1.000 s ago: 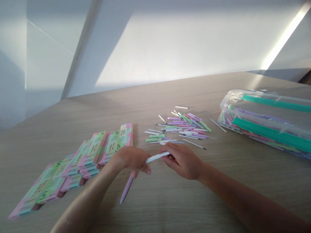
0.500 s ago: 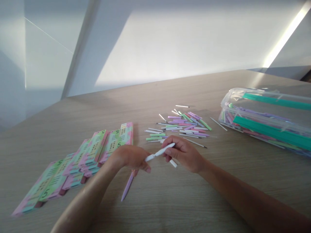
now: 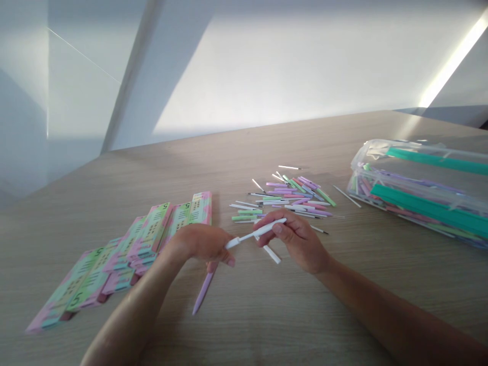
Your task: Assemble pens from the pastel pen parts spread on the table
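Head view looks forward and down across a pale wood-grain desk (image 3: 343,310), with a sunlit white wall (image 3: 274,76) behind it. On the right sits a clear plastic container (image 3: 415,195) holding long teal strips and pastel pieces. On the left lie overlapping pink-and-green printed cardboard packs (image 3: 152,229), some marked with a 5. Between them, beyond the hands, spreads a loose heap of slim pastel and white pen parts (image 3: 293,198).

The left hand (image 3: 202,244) is curled closed around the upper end of a slim lilac pen barrel (image 3: 205,290), whose long axis slants down toward the near edge of the view. The right hand (image 3: 297,241) pinches a slender white pen part (image 3: 259,234) between thumb and fingers. Its long axis runs almost crosswise, rising to the right, and its narrow end reaches just beside the left hand, so the right hand is nearer its thicker end. The hands stay apart. A short white stick (image 3: 272,254) shows under the right hand, though whether it is held or lying on the desk is hard to tell. The left hand hides the lilac barrel's upper end.
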Motion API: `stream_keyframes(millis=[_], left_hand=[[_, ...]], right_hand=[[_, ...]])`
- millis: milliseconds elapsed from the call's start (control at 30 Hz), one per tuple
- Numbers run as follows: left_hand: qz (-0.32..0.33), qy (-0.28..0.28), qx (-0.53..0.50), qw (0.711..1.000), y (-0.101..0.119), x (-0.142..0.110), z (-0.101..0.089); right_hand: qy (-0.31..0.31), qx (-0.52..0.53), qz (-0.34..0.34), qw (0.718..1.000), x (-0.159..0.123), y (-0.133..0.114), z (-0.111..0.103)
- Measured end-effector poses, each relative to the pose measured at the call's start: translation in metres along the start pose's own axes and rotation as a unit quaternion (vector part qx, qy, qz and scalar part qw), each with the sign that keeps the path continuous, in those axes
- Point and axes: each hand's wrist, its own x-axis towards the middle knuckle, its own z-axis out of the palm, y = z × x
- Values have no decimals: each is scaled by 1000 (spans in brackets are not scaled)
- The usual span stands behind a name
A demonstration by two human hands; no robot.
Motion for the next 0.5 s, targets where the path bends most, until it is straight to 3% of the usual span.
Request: stream_keyframes(millis=[133,300,500], left_hand=[[-1,0,3,1000,1,-2,-2],[-6,11,8,1000,4,-4,-2],[-4,9,3,1000,2,-4,-1]], right_hand=[[14,61,5,998,2,5,-1],[32,64,-5,997,2,6,-3],[-6,79,-10,997,1,2,-2]])
